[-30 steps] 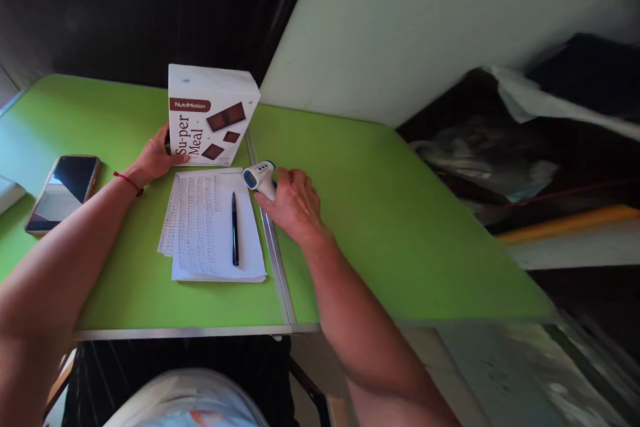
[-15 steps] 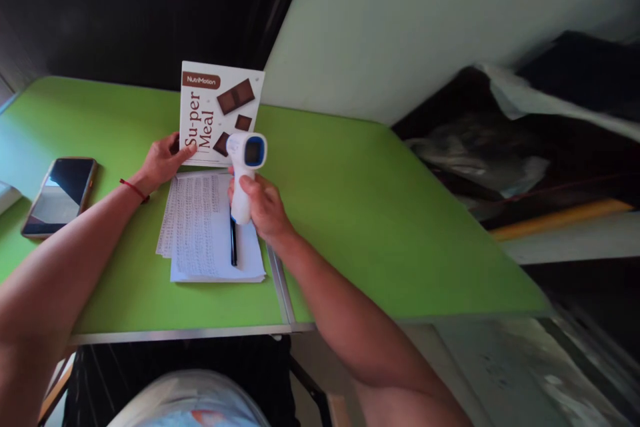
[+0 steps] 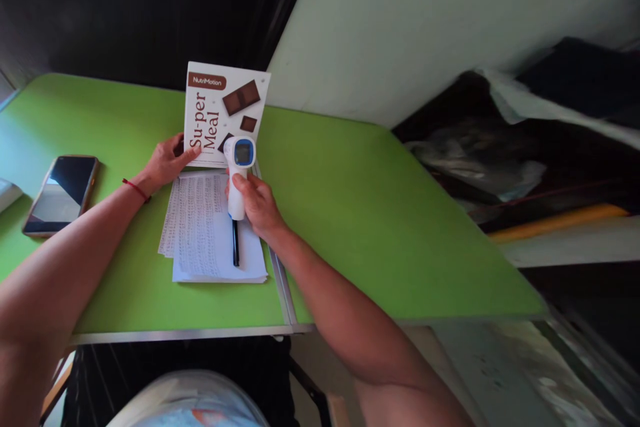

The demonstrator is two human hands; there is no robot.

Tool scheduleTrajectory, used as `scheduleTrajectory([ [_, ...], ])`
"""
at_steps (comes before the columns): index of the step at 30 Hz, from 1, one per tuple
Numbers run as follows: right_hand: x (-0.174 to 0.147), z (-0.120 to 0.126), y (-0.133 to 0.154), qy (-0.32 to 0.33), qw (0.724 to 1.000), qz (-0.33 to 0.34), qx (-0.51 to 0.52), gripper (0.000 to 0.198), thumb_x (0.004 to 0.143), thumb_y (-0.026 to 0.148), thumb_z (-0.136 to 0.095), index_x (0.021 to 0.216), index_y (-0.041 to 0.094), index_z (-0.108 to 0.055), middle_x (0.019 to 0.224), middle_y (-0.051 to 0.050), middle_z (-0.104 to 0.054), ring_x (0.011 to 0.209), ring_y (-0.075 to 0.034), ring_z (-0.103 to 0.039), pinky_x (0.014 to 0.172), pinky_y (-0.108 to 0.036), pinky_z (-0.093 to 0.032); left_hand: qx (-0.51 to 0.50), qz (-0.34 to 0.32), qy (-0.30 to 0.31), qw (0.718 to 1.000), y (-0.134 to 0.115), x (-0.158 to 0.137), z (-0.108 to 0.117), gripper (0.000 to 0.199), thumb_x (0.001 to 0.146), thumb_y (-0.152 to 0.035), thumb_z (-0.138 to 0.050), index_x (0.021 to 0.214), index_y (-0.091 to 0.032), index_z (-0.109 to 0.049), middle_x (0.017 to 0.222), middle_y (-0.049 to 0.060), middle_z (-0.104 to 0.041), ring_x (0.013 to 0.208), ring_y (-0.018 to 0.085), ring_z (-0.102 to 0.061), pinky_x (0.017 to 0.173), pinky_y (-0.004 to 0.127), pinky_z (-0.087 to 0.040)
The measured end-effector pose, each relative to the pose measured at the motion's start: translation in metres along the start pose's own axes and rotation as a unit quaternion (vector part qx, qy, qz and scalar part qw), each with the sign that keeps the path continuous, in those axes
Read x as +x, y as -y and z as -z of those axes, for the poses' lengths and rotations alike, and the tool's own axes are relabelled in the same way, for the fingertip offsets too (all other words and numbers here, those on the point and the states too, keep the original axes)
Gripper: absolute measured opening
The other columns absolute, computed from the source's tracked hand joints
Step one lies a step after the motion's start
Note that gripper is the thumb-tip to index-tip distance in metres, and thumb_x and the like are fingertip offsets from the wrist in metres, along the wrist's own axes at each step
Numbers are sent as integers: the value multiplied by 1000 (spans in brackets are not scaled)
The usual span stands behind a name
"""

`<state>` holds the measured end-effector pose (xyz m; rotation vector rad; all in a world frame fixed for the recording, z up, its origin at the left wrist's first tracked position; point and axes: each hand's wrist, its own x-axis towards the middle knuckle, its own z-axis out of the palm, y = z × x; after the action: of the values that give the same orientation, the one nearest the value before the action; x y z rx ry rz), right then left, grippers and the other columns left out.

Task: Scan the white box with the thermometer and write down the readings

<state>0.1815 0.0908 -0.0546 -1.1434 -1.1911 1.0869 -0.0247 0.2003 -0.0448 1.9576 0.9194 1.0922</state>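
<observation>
My left hand (image 3: 170,159) grips the lower left corner of a white box (image 3: 214,121) printed "NutriMotion Su-per Meal" with chocolate pieces, its thumb on the front face. The box stands upright on the table. In my right hand (image 3: 257,203) is a white and blue infrared thermometer (image 3: 237,187), held by its handle with the small screen facing me. Its head overlaps the lower right of the box front. Below it lies a stack of written paper sheets (image 3: 200,240) with a black pen (image 3: 235,243) on top, its upper end hidden by the thermometer.
A smartphone (image 3: 63,193) lies on the green table (image 3: 375,227) at the left, beside my left forearm. A metal seam runs through the tabletop right of the papers. Behind are a dark panel and a pale wall; a cluttered shelf (image 3: 500,160) stands at the right.
The thermometer has shifted slightly left across the box front, and its screen, dark before, looks lighter. The box appears a little further right, with my left hand still on it.
</observation>
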Motion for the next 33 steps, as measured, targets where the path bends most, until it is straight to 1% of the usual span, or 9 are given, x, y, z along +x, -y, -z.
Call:
scheduleTrajectory([
  [3,0,0,1,2,1000,3,1,51,74,74,-66,72,24,-55,67,3,-45,64,-13,-44,59,-32,-36,-6,3,27,1000,2,0,5,58,88,-65,-70,117,-15,-71,111,12,-77,95,26,-72,82,38,-60],
  [8,0,0,-1,-13,1000,-7,18,51,73,73,-67,71,24,-56,67,3,-46,63,-13,-44,58,-31,-36,-46,-7,73,996,2,2,11,66,85,-67,-73,125,-16,-69,127,14,-74,111,30,-71,96,43,-59],
  [12,1,0,-1,-17,999,-14,24,51,71,73,-69,70,24,-58,67,3,-47,63,-13,-44,59,-31,-35,-39,-4,77,996,0,1,13,68,84,-70,-72,125,-16,-70,129,14,-73,113,31,-70,99,45,-58],
  [17,0,-1,1,-19,1000,-15,17,51,71,74,-68,75,24,-62,67,3,-49,63,-13,-44,59,-31,-36,-45,3,77,996,-4,0,13,66,84,-69,-74,124,-17,-71,129,12,-73,115,31,-70,103,44,-58],
  [20,-1,-2,2,-20,1000,-17,14,52,71,74,-66,81,23,-65,69,2,-53,64,-14,-45,59,-32,-36,-57,5,79,995,-5,1,12,65,83,-68,-75,122,-16,-71,125,12,-75,116,31,-69,103,44,-58],
  [24,-2,-3,2,-17,1000,-13,14,52,73,73,-65,83,23,-65,71,1,-54,64,-14,-46,59,-31,-37,-57,5,74,996,-5,1,12,61,83,-64,-76,121,-16,-71,120,12,-76,114,31,-70,101,45,-58],
  [29,-1,-1,0,-17,1000,1,-15,51,77,75,-62,79,24,-61,71,1,-53,65,-14,-46,59,-32,-38,-43,19,61,997,-2,0,14,57,83,-59,-78,120,-16,-71,116,13,-77,110,32,-72,97,44,-60],
  [33,-1,0,-1,-19,1000,6,-22,51,77,75,-62,74,24,-57,69,2,-50,65,-14,-45,59,-31,-38,-49,15,64,997,-2,1,13,57,83,-57,-78,121,-15,-71,117,14,-76,111,32,-71,97,45,-60],
])
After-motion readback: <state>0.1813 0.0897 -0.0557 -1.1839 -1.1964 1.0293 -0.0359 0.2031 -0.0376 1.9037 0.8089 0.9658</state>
